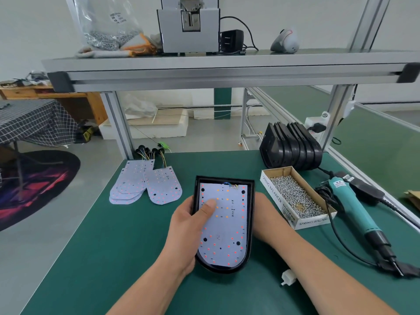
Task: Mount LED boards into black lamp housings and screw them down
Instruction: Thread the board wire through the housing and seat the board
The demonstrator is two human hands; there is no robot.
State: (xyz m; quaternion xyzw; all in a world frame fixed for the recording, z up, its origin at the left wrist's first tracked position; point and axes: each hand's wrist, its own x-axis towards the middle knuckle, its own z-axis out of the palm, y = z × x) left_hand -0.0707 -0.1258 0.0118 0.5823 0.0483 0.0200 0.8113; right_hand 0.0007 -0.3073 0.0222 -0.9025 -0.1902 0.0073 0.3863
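A black lamp housing (249, 223) is held above the green table in front of me, with a white LED board (227, 228) lying inside it. My left hand (188, 226) grips the housing's left edge, thumb pressing on the board. My right hand (263, 214) holds the right side from behind, its fingers mostly hidden by the housing. Coloured wires show at the board's top edge.
Spare LED boards (145, 185) with wired plugs lie at the left. A stack of black housings (293, 148) stands at the back right. A cardboard box of screws (295, 198) and a teal electric screwdriver (356, 212) lie to the right. A small white connector (288, 277) rests near my right forearm.
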